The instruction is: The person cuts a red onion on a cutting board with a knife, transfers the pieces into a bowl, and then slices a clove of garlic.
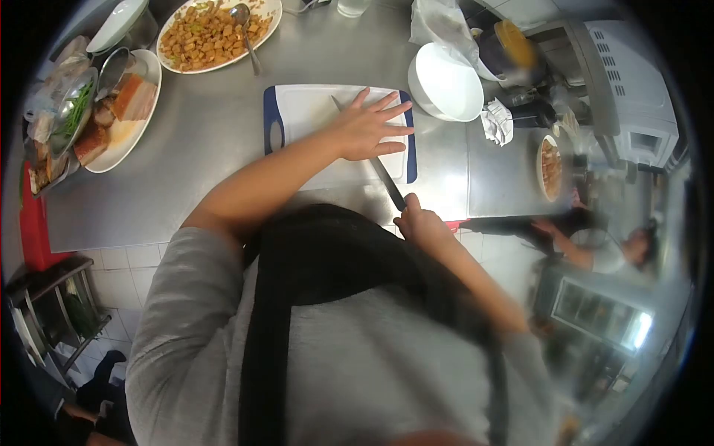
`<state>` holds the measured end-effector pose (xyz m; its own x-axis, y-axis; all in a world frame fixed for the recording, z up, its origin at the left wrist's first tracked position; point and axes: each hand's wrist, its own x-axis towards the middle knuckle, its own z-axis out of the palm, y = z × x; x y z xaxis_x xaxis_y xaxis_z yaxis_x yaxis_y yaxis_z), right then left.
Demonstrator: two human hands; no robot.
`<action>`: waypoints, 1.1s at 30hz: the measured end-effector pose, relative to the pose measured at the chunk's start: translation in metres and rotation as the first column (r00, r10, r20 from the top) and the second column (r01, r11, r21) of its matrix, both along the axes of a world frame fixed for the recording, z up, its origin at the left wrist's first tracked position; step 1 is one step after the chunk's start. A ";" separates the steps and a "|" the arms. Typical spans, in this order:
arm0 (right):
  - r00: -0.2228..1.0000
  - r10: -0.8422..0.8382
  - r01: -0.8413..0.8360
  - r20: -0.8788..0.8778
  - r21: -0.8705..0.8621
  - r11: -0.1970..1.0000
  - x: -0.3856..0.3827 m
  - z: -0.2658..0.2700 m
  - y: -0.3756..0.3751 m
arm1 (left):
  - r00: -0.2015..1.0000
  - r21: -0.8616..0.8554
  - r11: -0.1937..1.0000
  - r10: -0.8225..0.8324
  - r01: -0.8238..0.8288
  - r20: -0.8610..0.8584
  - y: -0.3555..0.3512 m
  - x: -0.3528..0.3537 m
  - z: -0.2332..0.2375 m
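A white cutting board (305,108) with blue ends lies on the steel counter. Over its right half my left hand (374,128) is spread, fingers apart and pointing right, with nothing in its grasp. A knife (386,181) passes beneath that hand; its tip shows at the upper left of the palm and its dark lower part sticks out toward me. My right hand (424,223) is wrapped round the handle end, just off the board's near right corner. Whether the left palm touches the blade cannot be seen.
On the steel counter (208,149) are a plate of diced food (212,37) with a spoon, a meat plate (141,123) at left, a white bowl (446,82), crumpled paper (497,122) and a small oval dish (550,167). Another person (595,249) is at far right.
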<state>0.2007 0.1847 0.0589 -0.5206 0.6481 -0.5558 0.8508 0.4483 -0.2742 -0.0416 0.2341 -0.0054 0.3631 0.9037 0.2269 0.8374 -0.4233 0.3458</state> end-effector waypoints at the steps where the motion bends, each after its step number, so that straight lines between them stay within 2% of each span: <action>1: 1.000 -0.026 0.026 -0.006 -0.012 1.000 0.004 -0.011 -0.001 | 1.000 0.006 1.000 0.008 -0.008 -0.004 -0.001 0.001 0.000; 4: 0.995 -0.088 0.087 -0.036 -0.045 0.995 0.008 -0.045 0.003 | 1.000 -0.054 0.998 0.011 -0.011 -0.016 0.000 0.001 0.006; 7: 0.987 -0.059 0.055 -0.148 -0.032 0.998 0.010 -0.043 0.005 | 0.977 0.261 0.959 0.055 -0.108 0.204 -0.001 -0.003 -0.002; 10: 0.995 -0.041 0.038 -0.088 -0.028 0.999 0.004 -0.031 0.007 | 0.767 0.277 0.871 0.159 -0.405 0.622 -0.027 -0.008 -0.011; 13: 0.986 -0.076 0.076 -0.150 -0.003 0.997 0.005 -0.037 0.008 | 0.702 0.055 0.856 0.383 -0.514 0.600 -0.070 -0.002 -0.019; 16: 0.968 -0.069 0.064 -0.240 -0.029 0.998 0.006 -0.029 0.009 | 0.706 -0.014 0.903 0.346 -0.430 0.618 -0.075 0.004 -0.024; 19: 0.979 -0.057 0.058 -0.195 -0.001 0.998 0.009 -0.042 0.011 | 0.715 0.043 0.882 0.351 -0.469 0.605 -0.061 0.008 -0.037; 20: 0.977 -0.096 0.088 -0.190 -0.047 0.995 0.009 -0.050 0.012 | 0.745 0.090 0.879 0.338 -0.468 0.574 -0.059 0.007 -0.042; 21: 0.989 0.011 -0.021 -0.149 -0.065 0.998 0.010 -0.056 0.017 | 0.762 0.039 0.886 0.375 -0.463 0.527 -0.061 0.004 -0.041; 23: 0.987 -0.097 0.080 -0.129 -0.129 0.988 0.002 -0.046 0.015 | 0.732 -0.014 0.903 0.356 -0.429 0.581 -0.062 0.004 -0.044; 24: 0.968 -0.223 0.209 -0.114 -0.124 0.970 -0.003 -0.036 0.012 | 0.755 0.024 0.897 0.357 -0.442 0.550 -0.062 0.004 -0.049; 25: 0.977 -0.160 0.149 -0.139 -0.086 0.985 -0.001 -0.033 0.010 | 0.701 0.002 0.897 0.344 -0.442 0.624 -0.062 0.003 -0.058; 26: 0.982 -0.096 0.090 -0.162 -0.044 0.995 0.002 -0.031 0.007 | 0.790 0.038 0.904 0.352 -0.427 0.501 -0.065 0.001 -0.038; 27: 0.965 -0.138 0.126 -0.221 -0.067 0.990 0.006 -0.040 0.006 | 0.862 0.201 0.889 0.308 -0.412 0.403 -0.064 -0.002 -0.028; 28: 0.955 -0.113 0.112 -0.274 -0.020 0.994 0.010 -0.045 0.004 | 0.883 0.222 0.883 0.331 -0.414 0.331 -0.065 -0.003 -0.015; 29: 0.943 -0.075 0.087 -0.325 0.021 0.996 0.012 -0.049 0.002 | 0.896 0.165 0.908 0.326 -0.386 0.300 -0.065 -0.009 -0.019; 31: 0.945 -0.091 0.098 -0.315 0.008 0.995 0.009 -0.044 0.003 | 0.945 -0.024 0.961 0.276 -0.276 0.174 -0.079 -0.013 -0.002; 33: 0.947 -0.096 0.099 -0.306 -0.005 0.995 0.007 -0.041 0.005 | 0.955 -0.034 0.970 0.243 -0.241 0.168 -0.089 -0.020 0.005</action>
<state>0.2081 0.1896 0.0175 -0.5983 0.7089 -0.3735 0.7668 0.3714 -0.5235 -0.0612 0.1448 -0.0007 0.0902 0.9631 0.2537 0.8425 -0.2097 0.4962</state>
